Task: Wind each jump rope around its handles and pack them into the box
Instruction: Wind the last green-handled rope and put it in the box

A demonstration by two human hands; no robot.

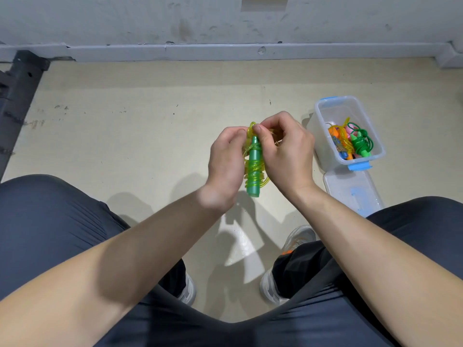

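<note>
Between hands, glossy coiled rope (254, 166)

Bare indoor room, utility or storage sort; exact use unclear. Far wall (150, 18) pale, scuffed, stained, above a chipped grey skirting (225, 51). Beige floor (125, 121) speckled with dark marks. Dark metal frame (17, 91) at far left. Clear plastic box (337, 112) stands directly on floor, right.

Person seen from above: dark blue-grey trousers (50, 221), finely creased; pale grey trainers, right shoe (299, 236) marked orange, left shoe (188, 293) mostly hidden; forearms bare to left hand (225, 161) and right hand (285, 151).
</note>
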